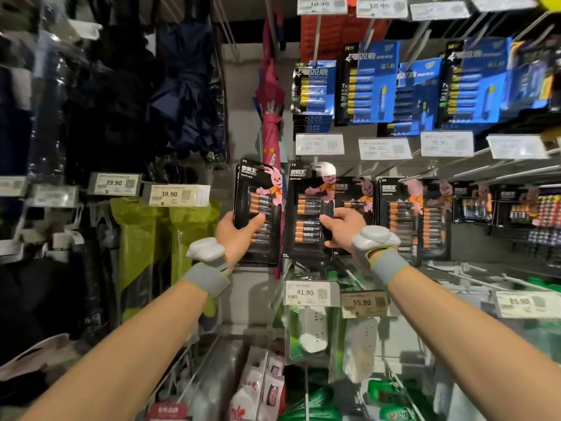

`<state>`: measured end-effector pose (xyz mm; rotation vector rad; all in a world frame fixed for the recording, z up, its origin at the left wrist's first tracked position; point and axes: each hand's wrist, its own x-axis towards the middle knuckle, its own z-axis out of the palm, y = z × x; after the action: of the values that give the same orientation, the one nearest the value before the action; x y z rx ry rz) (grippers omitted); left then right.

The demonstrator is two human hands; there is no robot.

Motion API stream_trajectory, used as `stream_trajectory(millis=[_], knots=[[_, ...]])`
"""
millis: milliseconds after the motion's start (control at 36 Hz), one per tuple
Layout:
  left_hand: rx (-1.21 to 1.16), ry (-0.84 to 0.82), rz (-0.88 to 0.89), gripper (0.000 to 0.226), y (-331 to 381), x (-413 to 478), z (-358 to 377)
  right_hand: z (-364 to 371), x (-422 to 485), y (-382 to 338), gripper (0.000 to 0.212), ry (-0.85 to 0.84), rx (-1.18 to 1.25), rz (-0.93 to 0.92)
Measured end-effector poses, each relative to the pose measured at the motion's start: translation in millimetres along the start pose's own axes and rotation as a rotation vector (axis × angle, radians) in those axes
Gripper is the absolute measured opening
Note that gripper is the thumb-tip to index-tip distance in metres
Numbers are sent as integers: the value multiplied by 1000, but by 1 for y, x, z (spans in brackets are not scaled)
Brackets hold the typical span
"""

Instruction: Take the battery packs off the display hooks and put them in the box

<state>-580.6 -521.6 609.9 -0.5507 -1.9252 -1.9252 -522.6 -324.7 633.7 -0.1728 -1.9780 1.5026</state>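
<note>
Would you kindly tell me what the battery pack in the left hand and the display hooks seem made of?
The battery pack in the left hand looks like glossy printed card with a clear plastic blister: sheen lies over the battery rows, though blur leaves the backing uncertain. The display hooks look like metal wire: thin, grey and shiny.

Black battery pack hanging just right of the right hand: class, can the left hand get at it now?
Probably not. The left hand holds a black carded battery pack, and the right hand, gripping a second pack, lies across its way to the hanging pack.
</note>
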Motion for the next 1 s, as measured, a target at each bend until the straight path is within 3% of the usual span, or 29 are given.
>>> stream_trajectory(millis=[111,222,333,472,528,639,833,1000], knots=[[12,3,-5,31,-6,7,1,6,16,2,16,13,-16,66],[1,11,-6,39,-13,17,6,13,32,6,12,12,9,111],[-32,-9,-2,42,-16,25,10,16,48,12,29,18,56,155],[-92,-51,-21,20,-20,31,20,22,70,24,11,85,115,244],[-96,-62,-23,20,-21,31,22,21,68,21,25,45,140,254],[-122,-66,-29,29,-20,31,26,20,65,20,15,68,191,292],[-208,-94,-84,38,-19,26,29,14,53,22,24,16,44,269],[-251,-138,-106,29,-11,8,29,6,37,28,40,74,-226,95]])
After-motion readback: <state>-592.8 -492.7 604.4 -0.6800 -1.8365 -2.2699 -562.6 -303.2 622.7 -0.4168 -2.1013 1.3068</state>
